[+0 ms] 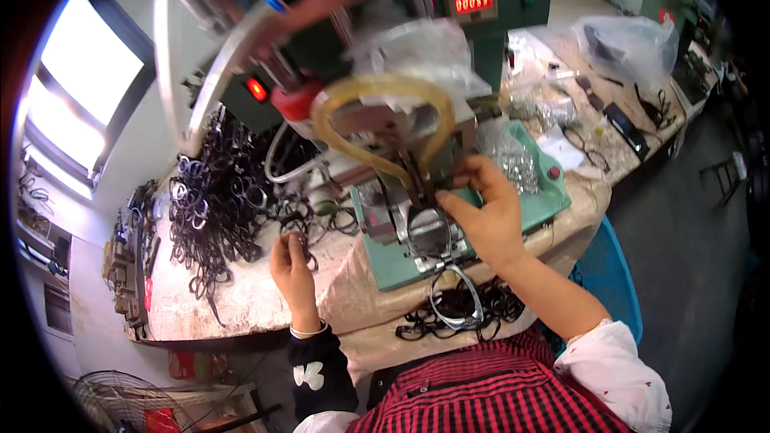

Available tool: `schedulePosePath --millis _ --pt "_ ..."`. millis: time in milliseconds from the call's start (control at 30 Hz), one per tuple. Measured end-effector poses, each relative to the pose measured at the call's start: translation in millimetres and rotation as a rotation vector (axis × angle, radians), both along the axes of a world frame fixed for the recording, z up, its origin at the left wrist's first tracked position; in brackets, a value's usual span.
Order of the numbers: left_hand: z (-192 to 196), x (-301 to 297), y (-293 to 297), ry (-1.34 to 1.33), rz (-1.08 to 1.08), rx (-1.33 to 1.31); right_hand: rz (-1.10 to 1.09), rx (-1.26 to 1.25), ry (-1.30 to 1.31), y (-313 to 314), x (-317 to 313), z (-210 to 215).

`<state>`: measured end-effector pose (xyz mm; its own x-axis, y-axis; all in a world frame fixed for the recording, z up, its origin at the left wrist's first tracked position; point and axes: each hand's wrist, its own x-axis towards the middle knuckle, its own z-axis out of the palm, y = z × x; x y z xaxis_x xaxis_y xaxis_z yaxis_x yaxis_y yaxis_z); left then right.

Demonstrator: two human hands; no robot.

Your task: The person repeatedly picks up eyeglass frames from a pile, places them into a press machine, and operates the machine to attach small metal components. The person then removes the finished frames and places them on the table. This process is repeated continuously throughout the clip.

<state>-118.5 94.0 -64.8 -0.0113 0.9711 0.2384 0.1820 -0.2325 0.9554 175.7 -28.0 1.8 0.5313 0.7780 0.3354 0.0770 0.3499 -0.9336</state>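
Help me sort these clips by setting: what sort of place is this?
Probably a small eyeglass-frame workshop. A pile of dark frames covers the worn workbench, the right hand holds a frame at a green benchtop machine with a red counter display, and the left hand picks up another frame.

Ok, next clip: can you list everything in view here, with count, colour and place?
green machine: one, on the cloth-covered bench at centre
yellowish hose: one loop, above the machine
red number display: one, top of the machine
black spectacle frames: a large pile, uncounted, on the bench at left
frames in lap: several, dark, at the bench's near edge
clear plastic bags: at least two, far right of the bench
blue basket: one, on the floor at right
fan: one, lower left
left hand: touching a frame by the pile
right hand: holding a frame on the machine
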Motion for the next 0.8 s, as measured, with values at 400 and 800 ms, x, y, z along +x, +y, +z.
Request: schedulePosePath --millis 400,800 --pt "153.1 100.9 -54.1 -0.110 -0.335 0.756 0.181 -0.049 0.297 -17.0 -22.6 44.0" --pt "98.6 125.8 -81.3 0.431 -0.662 1.076 -0.477 0.063 -0.222 -25.5 98.4 -12.2"
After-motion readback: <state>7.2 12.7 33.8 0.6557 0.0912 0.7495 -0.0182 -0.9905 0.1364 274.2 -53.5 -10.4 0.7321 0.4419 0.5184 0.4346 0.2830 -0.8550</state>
